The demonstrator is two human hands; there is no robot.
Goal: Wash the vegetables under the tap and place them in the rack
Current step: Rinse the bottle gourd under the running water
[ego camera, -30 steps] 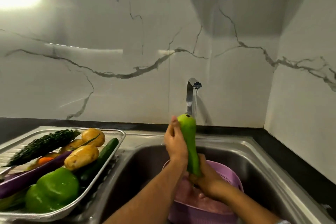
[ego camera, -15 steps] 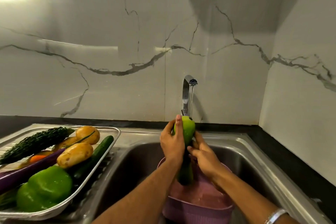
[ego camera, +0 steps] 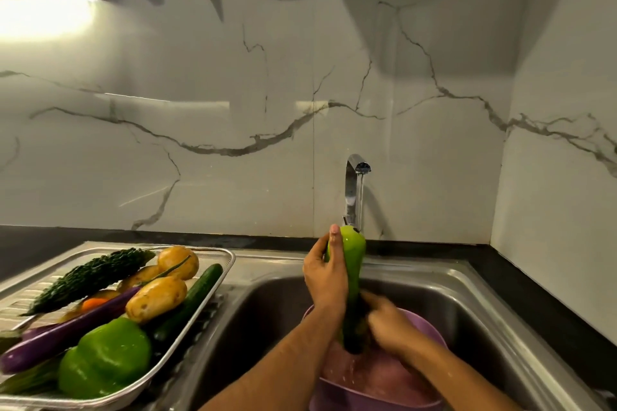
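Head view: holding light-green gourd (ego camera: 347,264) upright under tap (ego camera: 354,190), over purple basin (ego camera: 434,337) in sink (ego camera: 500,310). Left hand (ego camera: 325,277) wrapping around upper part, thumb reaching near top end. Right hand (ego camera: 390,320) blurred at lower part, looking closed around it, probably rubbing; exact finger lay hard to tell. Water splashing into basin below.

Progress, judging from layout: rack (ego camera: 220,252) on draining side at left of sink already carrying bitter gourd (ego camera: 90,277), potatoes (ego camera: 157,299), cucumber (ego camera: 197,294), aubergine (ego camera: 50,340), green pepper (ego camera: 107,357), something orange underneath. Looking mostly done. Remaining: finishing rinse on gourd, moving it left into rack. Unable to tell whether more unwashed items sitting in basin; hands and gourd blocking it.
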